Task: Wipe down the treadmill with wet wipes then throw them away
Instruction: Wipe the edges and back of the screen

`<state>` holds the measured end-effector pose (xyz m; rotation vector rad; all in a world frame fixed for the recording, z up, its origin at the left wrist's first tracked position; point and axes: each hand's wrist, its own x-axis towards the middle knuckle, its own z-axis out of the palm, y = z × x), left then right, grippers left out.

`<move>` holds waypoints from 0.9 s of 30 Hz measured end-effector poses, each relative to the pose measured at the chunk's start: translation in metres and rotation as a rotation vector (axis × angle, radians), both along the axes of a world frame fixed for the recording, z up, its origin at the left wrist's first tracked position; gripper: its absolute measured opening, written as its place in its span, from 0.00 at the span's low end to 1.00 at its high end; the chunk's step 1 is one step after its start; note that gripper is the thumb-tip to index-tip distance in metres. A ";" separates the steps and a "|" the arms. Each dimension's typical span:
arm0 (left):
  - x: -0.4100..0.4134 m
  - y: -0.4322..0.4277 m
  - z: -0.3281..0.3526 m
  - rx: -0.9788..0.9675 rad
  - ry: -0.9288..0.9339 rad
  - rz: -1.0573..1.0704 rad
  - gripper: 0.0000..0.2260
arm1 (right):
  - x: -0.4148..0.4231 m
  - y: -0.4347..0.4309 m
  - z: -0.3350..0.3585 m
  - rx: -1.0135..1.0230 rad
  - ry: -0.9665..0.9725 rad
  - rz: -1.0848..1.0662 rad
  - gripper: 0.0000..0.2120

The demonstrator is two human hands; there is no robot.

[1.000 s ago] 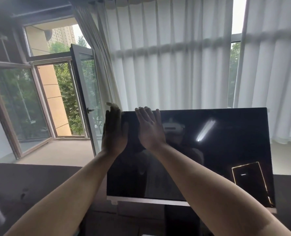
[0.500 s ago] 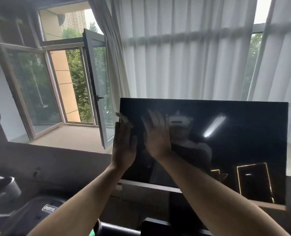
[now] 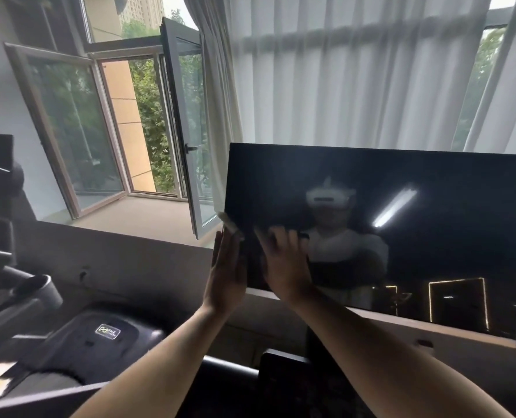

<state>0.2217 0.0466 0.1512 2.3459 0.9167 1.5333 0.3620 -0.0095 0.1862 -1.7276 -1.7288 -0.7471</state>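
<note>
The treadmill's black glossy screen [image 3: 401, 224] stands in front of me, tilted, reflecting a person with a headset. My left hand [image 3: 227, 276] is edge-on at the screen's lower left edge with straight fingers. A pale wet wipe [image 3: 229, 222] sticks out above its fingertips, against the screen's edge. My right hand [image 3: 284, 267] lies flat on the screen's lower left part, fingers spread and straight; I cannot tell whether a wipe is under it. Below the screen is the dark treadmill console [image 3: 281, 375].
An open window [image 3: 142, 125] is at the left, white curtains [image 3: 356, 70] hang behind the screen. A dark ledge [image 3: 136, 260] runs below the window. Another black machine with a logo cover [image 3: 99, 342] and a grey handle [image 3: 36, 294] stands at lower left.
Both hands have slid down from the screen's top left corner to its lower left part. The view has swung left and down, showing the machine at the left.
</note>
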 end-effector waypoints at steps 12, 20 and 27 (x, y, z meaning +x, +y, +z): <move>0.006 -0.020 0.007 -0.041 -0.107 -0.017 0.31 | -0.017 -0.020 -0.048 -0.055 -0.005 0.028 0.35; -0.001 -0.037 -0.058 -0.159 -0.037 0.122 0.32 | -0.011 -0.035 -0.065 -0.133 -0.003 0.069 0.32; 0.032 -0.069 -0.065 -0.341 -0.247 0.215 0.38 | -0.001 -0.052 -0.078 -0.177 -0.006 0.072 0.34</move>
